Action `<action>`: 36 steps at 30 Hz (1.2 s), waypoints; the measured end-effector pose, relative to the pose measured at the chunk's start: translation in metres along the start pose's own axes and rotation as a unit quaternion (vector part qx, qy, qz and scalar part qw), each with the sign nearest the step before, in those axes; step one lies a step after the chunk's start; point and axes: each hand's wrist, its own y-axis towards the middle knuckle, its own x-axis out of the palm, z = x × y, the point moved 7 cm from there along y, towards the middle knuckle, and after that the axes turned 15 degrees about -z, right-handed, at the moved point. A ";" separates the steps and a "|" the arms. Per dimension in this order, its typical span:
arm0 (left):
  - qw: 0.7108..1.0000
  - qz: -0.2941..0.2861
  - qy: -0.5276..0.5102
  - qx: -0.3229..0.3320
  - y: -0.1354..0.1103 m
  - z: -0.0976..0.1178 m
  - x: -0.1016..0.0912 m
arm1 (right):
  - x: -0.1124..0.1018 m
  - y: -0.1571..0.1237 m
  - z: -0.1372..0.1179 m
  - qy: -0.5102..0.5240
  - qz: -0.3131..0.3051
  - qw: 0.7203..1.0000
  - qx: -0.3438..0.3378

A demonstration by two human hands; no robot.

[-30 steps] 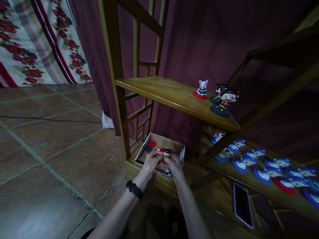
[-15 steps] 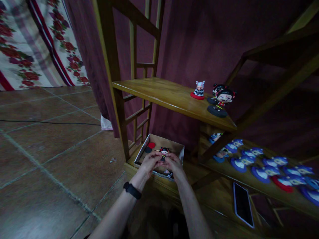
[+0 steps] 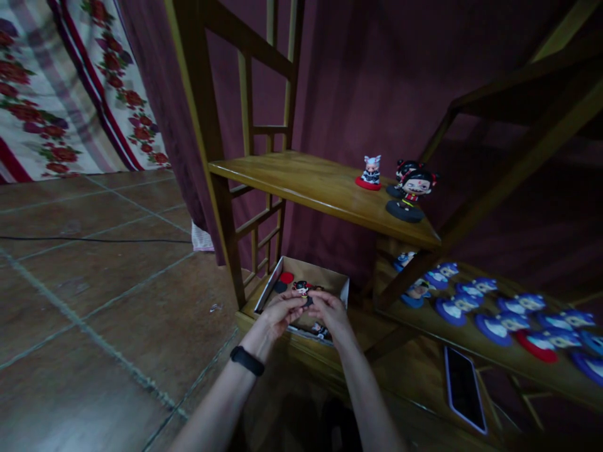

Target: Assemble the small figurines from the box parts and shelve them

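Note:
Both my hands meet over an open cardboard box [image 3: 340, 284] on the lowest shelf. My left hand [image 3: 279, 312] and my right hand [image 3: 328, 311] pinch a small black-haired figurine [image 3: 302, 289] between their fingertips; a dark round base seems to sit under it. Inside the box lie a red disc [image 3: 287, 277], a dark disc and more small figure parts. A black band circles my left wrist.
On the wooden shelf [image 3: 311, 182] above stand a white-haired figurine on a red base [image 3: 370, 172] and two black-haired ones on dark bases [image 3: 409, 193]. Several blue-based figures [image 3: 490, 309] lie on the lower right shelf, beside a phone [image 3: 464, 387]. Tiled floor spreads to the left.
My hands stay together on the figurine and have turned it a little. The camera has shifted slightly, so the shelves sit a bit further left in view.

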 end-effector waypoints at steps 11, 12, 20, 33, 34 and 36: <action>0.998 -0.033 -0.037 -0.032 0.001 -0.002 0.002 | -0.001 -0.008 -0.025 -0.276 0.006 0.960 -0.054; 0.998 -0.031 -0.046 -0.032 0.001 -0.004 0.002 | 0.001 -0.009 -0.028 -0.302 0.007 0.952 -0.056; 0.999 -0.013 -0.033 -0.015 0.001 -0.004 0.000 | 0.003 -0.006 -0.027 -0.351 -0.002 0.934 -0.070; 1.000 0.022 0.016 0.006 -0.003 0.003 -0.003 | -0.004 0.002 0.005 -0.084 0.023 0.996 -0.007; 1.000 0.018 0.019 0.004 -0.003 0.003 -0.001 | -0.004 0.000 0.004 -0.063 0.032 0.997 -0.007; 1.000 0.010 0.028 0.003 -0.004 0.003 0.002 | -0.003 -0.001 0.003 -0.025 0.036 0.999 -0.008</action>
